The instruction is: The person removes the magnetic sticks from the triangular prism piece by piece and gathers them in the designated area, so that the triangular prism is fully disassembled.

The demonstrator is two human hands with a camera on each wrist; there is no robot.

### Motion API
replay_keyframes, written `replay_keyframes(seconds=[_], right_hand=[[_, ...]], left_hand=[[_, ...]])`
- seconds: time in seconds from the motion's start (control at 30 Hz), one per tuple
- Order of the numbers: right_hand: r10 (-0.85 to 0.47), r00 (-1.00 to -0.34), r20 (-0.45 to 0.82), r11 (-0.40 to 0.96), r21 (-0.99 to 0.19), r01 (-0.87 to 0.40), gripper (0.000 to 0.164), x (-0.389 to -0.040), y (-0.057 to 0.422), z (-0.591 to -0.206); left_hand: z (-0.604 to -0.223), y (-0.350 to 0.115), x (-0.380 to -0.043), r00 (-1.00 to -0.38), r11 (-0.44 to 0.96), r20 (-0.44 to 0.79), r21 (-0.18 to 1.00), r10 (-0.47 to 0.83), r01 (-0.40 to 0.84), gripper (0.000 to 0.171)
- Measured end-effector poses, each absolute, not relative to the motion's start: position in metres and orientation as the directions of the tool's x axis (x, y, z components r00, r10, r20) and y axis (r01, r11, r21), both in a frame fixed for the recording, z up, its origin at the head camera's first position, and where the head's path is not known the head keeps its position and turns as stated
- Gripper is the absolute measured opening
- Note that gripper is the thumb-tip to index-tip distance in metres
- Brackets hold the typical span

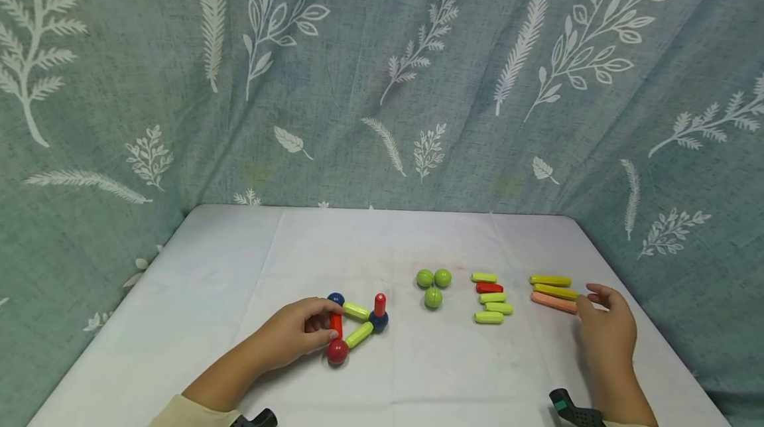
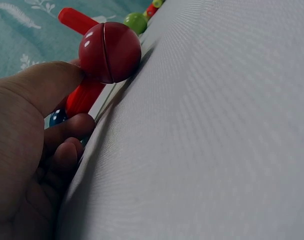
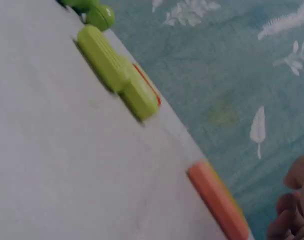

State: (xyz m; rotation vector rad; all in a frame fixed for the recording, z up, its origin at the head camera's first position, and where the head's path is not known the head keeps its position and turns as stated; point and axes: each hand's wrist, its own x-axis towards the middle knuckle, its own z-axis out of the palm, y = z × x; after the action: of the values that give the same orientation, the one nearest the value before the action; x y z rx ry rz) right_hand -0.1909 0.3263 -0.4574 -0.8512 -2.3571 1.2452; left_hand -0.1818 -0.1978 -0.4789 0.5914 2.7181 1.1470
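My left hand (image 1: 295,329) grips a red rod (image 1: 336,327) between thumb and fingers. That rod runs between a dark red ball (image 1: 337,351) and a blue ball (image 1: 336,298). Two lime green rods (image 1: 359,335) link these balls to a second blue ball (image 1: 379,321), making a flat triangle; a short red rod (image 1: 380,305) stands upright on it. In the left wrist view my thumb lies close by the red ball (image 2: 111,52). My right hand (image 1: 609,331), fingers loosely bent, is over the near ends of an orange rod (image 1: 553,302) and a yellow rod (image 1: 555,292).
Three green balls (image 1: 433,298) sit together mid-table. To their right lie several short lime rods (image 1: 489,317) and a short red rod (image 1: 489,288). Another yellow rod (image 1: 550,280) lies farther right. A patterned green curtain (image 1: 382,82) hangs behind the white table (image 1: 382,235).
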Motion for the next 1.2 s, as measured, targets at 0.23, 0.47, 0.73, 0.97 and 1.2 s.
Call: replay_keyframes(seconds=[0.23, 0.47, 0.73, 0.97, 1.2], right_hand=[[0.417, -0.902, 0.113, 0.564, -0.811, 0.158, 0.033, -0.185, 0.267, -0.443], [0.182, -0.980, 0.077, 0.569, -0.821, 0.041, 0.020, -0.177, 0.213, -0.431], [-0.070, -0.997, 0.040, 0.547, -0.834, -0.072, 0.016, -0.168, 0.166, -0.437], [-0.277, -0.961, 0.023, 0.543, -0.821, -0.176, 0.023, -0.170, 0.132, -0.440], [-0.372, -0.924, -0.083, 0.540, -0.830, -0.143, 0.039, -0.179, 0.107, -0.445]], left_hand=[[-0.477, -0.197, -0.181, -0.917, 0.634, 0.028, 0.714, 0.397, 0.296, 0.034], [-0.477, -0.196, -0.182, -0.920, 0.633, 0.025, 0.719, 0.390, 0.288, 0.034], [-0.477, -0.197, -0.181, -0.920, 0.637, 0.015, 0.717, 0.392, 0.283, 0.034], [-0.478, -0.198, -0.181, -0.922, 0.637, 0.016, 0.718, 0.388, 0.281, 0.034], [-0.479, -0.197, -0.183, -0.921, 0.636, 0.011, 0.720, 0.390, 0.278, 0.034]])
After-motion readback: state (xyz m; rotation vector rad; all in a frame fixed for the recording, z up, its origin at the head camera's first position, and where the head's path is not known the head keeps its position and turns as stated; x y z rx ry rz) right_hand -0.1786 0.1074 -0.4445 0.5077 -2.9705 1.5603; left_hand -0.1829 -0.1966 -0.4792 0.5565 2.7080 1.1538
